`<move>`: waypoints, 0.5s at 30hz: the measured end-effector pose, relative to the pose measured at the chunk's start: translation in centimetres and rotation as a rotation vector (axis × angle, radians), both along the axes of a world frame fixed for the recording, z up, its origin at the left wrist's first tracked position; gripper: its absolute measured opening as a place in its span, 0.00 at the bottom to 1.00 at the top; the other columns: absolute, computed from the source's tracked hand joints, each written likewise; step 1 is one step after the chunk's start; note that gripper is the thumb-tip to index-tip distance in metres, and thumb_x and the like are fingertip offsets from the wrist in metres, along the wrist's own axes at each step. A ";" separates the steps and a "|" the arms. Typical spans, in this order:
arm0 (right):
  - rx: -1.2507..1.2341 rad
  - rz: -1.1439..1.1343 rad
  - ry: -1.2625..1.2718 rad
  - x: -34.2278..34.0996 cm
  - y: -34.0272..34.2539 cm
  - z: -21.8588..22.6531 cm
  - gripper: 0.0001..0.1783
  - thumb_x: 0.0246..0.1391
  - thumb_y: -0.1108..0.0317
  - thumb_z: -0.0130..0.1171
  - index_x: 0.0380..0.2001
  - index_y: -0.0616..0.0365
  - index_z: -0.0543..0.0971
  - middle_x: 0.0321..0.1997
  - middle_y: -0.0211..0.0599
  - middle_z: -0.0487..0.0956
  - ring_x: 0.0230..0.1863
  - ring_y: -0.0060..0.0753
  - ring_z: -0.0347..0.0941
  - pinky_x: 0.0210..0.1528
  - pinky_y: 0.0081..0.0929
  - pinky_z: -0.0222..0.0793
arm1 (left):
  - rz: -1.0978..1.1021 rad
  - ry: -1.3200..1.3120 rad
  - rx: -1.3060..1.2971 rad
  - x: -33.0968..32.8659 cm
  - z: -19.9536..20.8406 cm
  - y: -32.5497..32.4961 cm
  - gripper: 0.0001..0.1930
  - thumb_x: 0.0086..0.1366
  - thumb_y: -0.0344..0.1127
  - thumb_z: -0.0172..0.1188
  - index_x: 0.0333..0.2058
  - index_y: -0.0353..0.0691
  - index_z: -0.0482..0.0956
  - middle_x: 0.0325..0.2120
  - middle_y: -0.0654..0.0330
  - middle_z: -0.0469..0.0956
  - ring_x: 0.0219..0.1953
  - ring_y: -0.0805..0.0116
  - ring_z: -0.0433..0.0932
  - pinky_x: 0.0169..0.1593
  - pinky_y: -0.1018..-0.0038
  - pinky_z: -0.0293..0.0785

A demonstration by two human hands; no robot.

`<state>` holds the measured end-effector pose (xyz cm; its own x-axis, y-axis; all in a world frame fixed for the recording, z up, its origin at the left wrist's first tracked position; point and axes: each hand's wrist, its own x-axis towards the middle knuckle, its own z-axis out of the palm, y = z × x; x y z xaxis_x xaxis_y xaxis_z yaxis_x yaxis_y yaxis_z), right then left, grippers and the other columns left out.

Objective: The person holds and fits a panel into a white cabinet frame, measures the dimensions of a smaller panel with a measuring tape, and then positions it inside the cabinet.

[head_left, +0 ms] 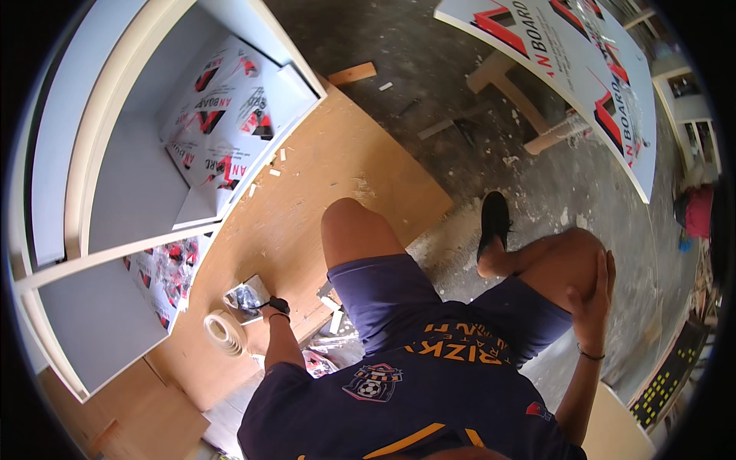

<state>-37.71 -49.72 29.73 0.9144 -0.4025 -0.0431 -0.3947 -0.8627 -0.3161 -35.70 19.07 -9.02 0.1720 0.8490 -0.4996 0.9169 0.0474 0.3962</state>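
My left hand (270, 308) reaches down to a small open box (232, 294) on a light brown wooden board (299, 192). A dark band circles that wrist. The fingers are small and shadowed at the box's edge, so I cannot make out whether they grip anything. Beside the box lies a cream roll of strip (224, 332), probably edging. My right hand (592, 303) rests on my right knee with its fingers stretched out, holding nothing.
A white cabinet carcass (130, 192) with film-covered inner panels stands at left. Small white offcuts (331, 303) lie on the board. A large printed white panel (567, 54) sits at upper right, over wooden supports (521, 100). Scraps litter the concrete floor (399, 46).
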 end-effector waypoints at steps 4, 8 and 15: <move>-0.039 -0.089 -0.106 -1.1 0.2 -1.6 0.45 0.46 0.44 0.58 0.61 0.60 0.58 0.65 0.54 0.54 0.66 0.53 0.50 0.64 0.41 0.47 | -0.541 0.222 0.226 0.5 0.0 -3.8 0.25 0.57 0.56 0.46 0.33 0.37 0.77 0.29 0.49 0.77 0.30 0.52 0.77 0.33 0.60 0.74; 0.389 -0.241 -0.469 -3.8 -3.1 -4.8 0.36 0.52 0.50 0.56 0.59 0.58 0.61 0.63 0.44 0.60 0.63 0.41 0.56 0.60 0.35 0.54 | -0.771 0.285 0.356 -2.0 1.3 -8.4 0.30 0.58 0.61 0.45 0.35 0.36 0.76 0.31 0.46 0.77 0.32 0.49 0.77 0.34 0.58 0.74; 0.147 -1.046 -0.400 -17.0 -11.5 -18.0 0.24 0.54 0.57 0.54 0.49 0.61 0.72 0.49 0.47 0.75 0.52 0.38 0.71 0.52 0.30 0.64 | -1.239 0.251 0.345 2.5 4.8 -14.0 0.30 0.62 0.59 0.46 0.39 0.30 0.74 0.37 0.41 0.76 0.39 0.46 0.75 0.42 0.58 0.71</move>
<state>-54.68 -61.19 11.73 0.0897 -0.9937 0.0667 -0.7489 -0.1115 -0.6533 -33.22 5.07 -4.26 0.8603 0.2856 -0.4222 0.3286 -0.9440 0.0311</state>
